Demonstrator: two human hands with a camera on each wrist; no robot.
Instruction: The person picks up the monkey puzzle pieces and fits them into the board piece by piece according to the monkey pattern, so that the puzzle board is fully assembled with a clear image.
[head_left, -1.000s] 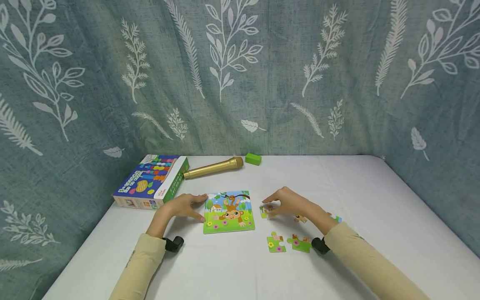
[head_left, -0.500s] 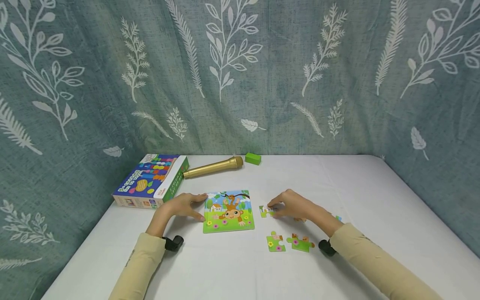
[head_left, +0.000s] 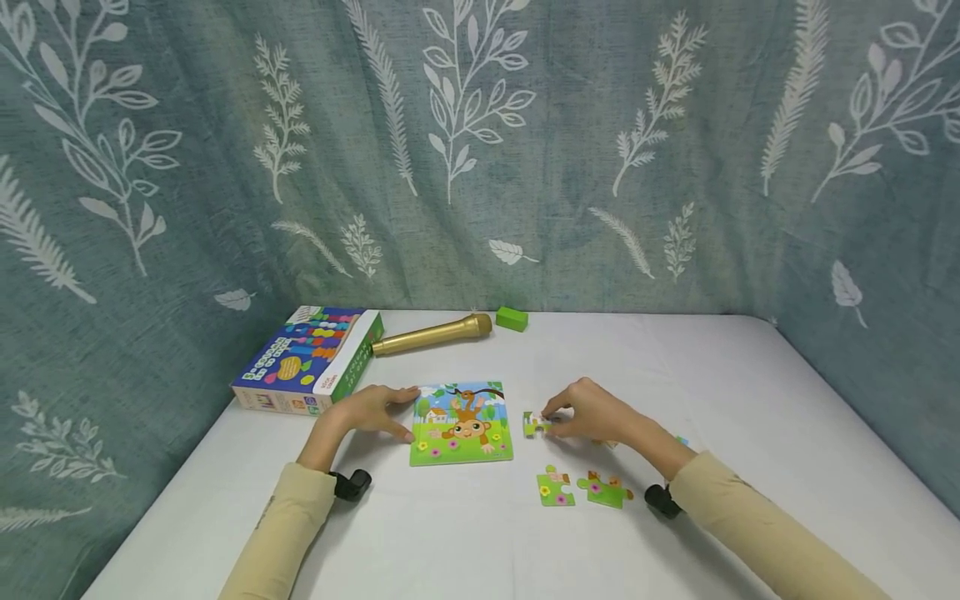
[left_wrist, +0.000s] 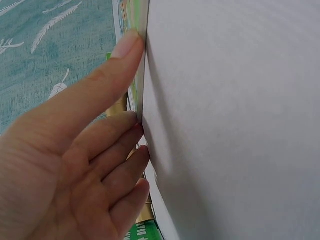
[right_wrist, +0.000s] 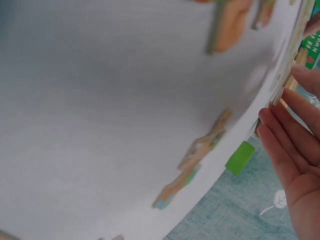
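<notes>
A flat board printed with a monkey picture (head_left: 461,422) lies on the white table. My left hand (head_left: 371,412) touches its left edge with thumb and fingertips; in the left wrist view the thumb (left_wrist: 100,90) and fingers lie along that edge. To the right of the board, my right hand (head_left: 588,412) pinches a green jigsaw piece (head_left: 533,424) by its right side, fingers partly covering it. Two more jigsaw pieces lie nearer: one with a yellow flower (head_left: 555,486) and one with a pink flower (head_left: 604,490). Further pieces are partly hidden by the right wrist, including a blue-edged piece (right_wrist: 175,189).
A colourful box (head_left: 307,358) stands at the back left. Beside it lies a gold microphone (head_left: 435,335), then a green block (head_left: 512,319) near the back edge. A patterned curtain (head_left: 480,167) hangs behind the table.
My right hand has shifted slightly right over the jigsaw piece, uncovering more of its left part. My left hand stays at the board's edge. The head view has shifted slightly.
</notes>
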